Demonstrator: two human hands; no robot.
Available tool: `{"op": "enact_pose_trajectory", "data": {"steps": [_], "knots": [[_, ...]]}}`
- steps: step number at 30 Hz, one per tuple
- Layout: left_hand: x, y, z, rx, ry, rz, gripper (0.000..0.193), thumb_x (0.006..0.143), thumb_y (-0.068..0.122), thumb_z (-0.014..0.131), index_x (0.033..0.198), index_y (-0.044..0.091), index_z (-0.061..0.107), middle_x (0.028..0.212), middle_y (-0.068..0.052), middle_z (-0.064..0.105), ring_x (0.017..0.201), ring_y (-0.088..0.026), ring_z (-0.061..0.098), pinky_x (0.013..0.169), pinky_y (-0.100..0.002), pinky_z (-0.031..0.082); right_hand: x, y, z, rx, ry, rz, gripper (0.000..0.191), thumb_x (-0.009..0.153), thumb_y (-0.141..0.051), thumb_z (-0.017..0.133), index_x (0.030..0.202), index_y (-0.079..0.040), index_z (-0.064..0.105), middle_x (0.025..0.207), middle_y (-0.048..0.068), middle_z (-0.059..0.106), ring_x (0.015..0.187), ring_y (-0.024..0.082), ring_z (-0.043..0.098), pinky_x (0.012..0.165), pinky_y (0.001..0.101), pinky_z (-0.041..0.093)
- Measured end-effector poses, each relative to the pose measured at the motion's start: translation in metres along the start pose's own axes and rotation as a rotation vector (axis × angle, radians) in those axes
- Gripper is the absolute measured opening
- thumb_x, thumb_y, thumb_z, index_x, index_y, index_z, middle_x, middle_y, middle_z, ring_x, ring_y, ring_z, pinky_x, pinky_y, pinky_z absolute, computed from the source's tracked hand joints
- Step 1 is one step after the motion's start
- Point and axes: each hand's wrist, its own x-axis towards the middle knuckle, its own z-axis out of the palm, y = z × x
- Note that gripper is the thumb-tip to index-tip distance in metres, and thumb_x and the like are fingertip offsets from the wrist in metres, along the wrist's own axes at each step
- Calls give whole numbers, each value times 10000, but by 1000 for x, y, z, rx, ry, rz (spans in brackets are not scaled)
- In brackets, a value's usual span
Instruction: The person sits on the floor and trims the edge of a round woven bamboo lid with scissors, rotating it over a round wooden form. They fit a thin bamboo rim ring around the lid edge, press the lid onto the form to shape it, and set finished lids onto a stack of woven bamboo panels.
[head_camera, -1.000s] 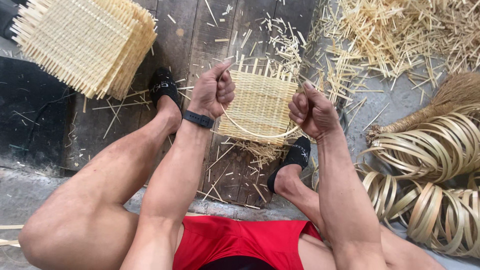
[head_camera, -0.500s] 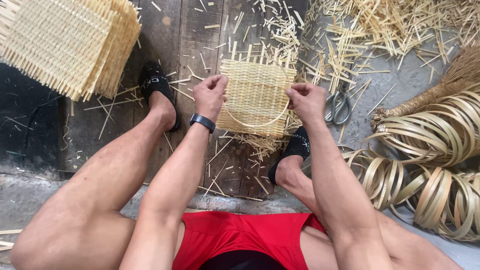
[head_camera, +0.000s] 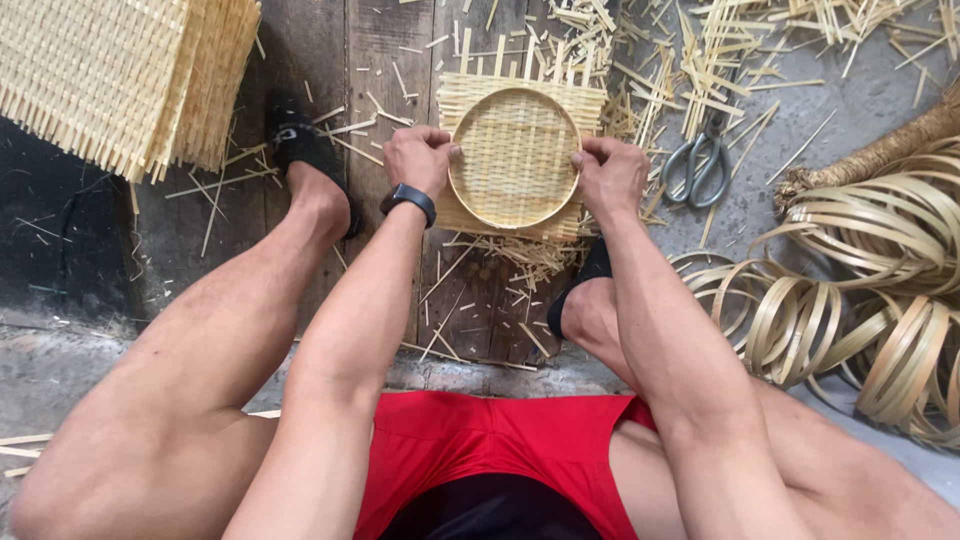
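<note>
both hands pinch a round hoop onto a woven bamboo square

the woven bamboo mat (head_camera: 470, 100) lies flat on the dark wooden boards (head_camera: 380, 60), far of the person's knees and between the two feet. on it sits a round bamboo hoop (head_camera: 514, 92), pressing the weave into a shallow dish; the mat's loose strip ends stick out past the ring, most plainly along the far edge.

the left hand (head_camera: 418, 160) is closed on the hoop's left rim, fingers curled and thumb laid against the ring. the right hand (head_camera: 608, 175) is closed on the right rim in the same way. the two grips sit opposite one another across the circle, so the line between them runs left to right, and neither hand is nearer than the other. a dark wristband (head_camera: 410, 200) circles the left wrist.

the hoop is round and has no long axis; the mat's free ends point mainly away from the person.

just right of the right hand lie metal scissors (head_camera: 702, 165), blades pointing far. coiled bamboo strips (head_camera: 880, 290) are heaped on the right, a stack of woven mats (head_camera: 110, 80) far left, and offcuts (head_camera: 760, 50) litter the ground.
</note>
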Motion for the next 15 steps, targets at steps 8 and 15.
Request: {"op": "enact_pose_trajectory", "data": {"steps": [8,15], "knots": [[6,3,0,-6,-35,-56,208,687,139,894,882,113,827,837,-52,794,748,-151,764,775,-282,603,-5,-2,1,-31,35,33,172,828,-141,821,996,-108,821,887,92,795,765,176,751,785,303,586],[8,8,-13,-60,-58,-79,223,667,108,917,874,116,837,854,-64,798,775,-163,764,784,-291,601,1,1,6,-101,38,28,176,815,-142,825,988,-113,824,894,93,792,784,190,746,800,312,577]]}}
